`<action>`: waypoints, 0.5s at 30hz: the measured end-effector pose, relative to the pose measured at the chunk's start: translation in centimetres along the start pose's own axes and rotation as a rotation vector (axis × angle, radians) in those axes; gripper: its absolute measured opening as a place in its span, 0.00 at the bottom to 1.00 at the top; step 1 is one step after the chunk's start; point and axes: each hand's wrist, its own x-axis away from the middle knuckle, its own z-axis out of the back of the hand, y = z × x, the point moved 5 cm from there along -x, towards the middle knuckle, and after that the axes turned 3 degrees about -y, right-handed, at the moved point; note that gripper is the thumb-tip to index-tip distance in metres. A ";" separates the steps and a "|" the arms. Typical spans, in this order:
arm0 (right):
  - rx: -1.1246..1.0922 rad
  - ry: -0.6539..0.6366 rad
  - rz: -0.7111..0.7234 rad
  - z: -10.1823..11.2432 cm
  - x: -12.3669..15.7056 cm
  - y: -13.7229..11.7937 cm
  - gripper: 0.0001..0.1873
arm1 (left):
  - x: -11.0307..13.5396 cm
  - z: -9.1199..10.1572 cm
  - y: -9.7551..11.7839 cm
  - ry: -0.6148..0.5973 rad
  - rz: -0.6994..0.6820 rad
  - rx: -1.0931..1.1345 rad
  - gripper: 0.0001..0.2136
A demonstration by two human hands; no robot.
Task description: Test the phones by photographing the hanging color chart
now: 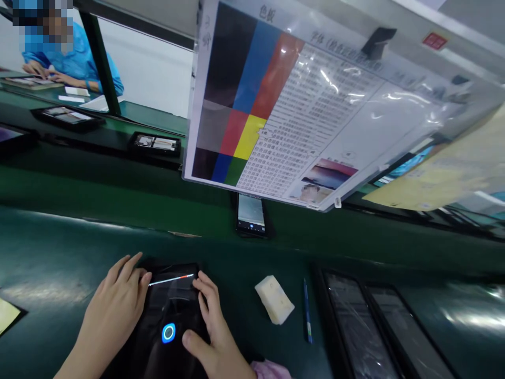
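A black touchscreen device (168, 308) lies in front of me, its dark screen showing a lit blue ring and a thin white-and-orange line near the top. Along its left edge rests my left hand (112, 310), open, fingers stretched and the thumb at the upper left corner. My right hand (216, 331) grips the right side, fingertips at the upper right edge and thumb over the screen beside the blue ring. The device's lower part fades into dark shadow.
A white foam-like block (275, 299) and a blue pen (306, 310) lie to the right, beside black trays (323, 295) with film-covered panels. A lit phone (251, 215) stands ahead under a hanging colour chart (276, 105). Across the bench, a person in blue (82, 52) works.
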 end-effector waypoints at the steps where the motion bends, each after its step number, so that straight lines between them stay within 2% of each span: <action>1: -0.026 0.003 0.005 0.5 -0.3 -0.2 0.35 | 0.2 -0.2 -0.3 -0.013 -0.014 -0.016 0.25; 2: -0.012 0.025 0.016 1.3 -0.6 -0.4 0.32 | 0.3 -0.3 -0.7 -0.026 -0.026 -0.032 0.25; 4: 0.202 0.163 0.057 4.2 -1.4 -1.0 0.26 | 0.6 -0.6 -1.5 -0.041 -0.037 -0.049 0.27; 6: 0.680 0.444 0.095 8.4 -2.0 -2.0 0.21 | 0.8 -0.8 -2.0 -0.056 -0.042 -0.058 0.27; 7: 0.790 0.531 0.088 10.4 -2.4 -2.3 0.20 | 0.9 -1.0 -2.2 -0.063 -0.051 -0.065 0.28; 11: 1.003 0.653 0.061 17.0 -4.1 -2.3 0.21 | 1.2 -1.4 -2.2 -0.077 -0.121 -0.089 0.29; 13: 1.083 0.693 0.057 19.0 -4.7 -2.1 0.22 | 1.4 -1.5 -2.2 -0.078 -0.135 -0.076 0.29; 15: 1.142 0.732 0.054 20.2 -5.1 -1.9 0.23 | 1.5 -1.6 -2.5 -0.090 -0.116 -0.039 0.27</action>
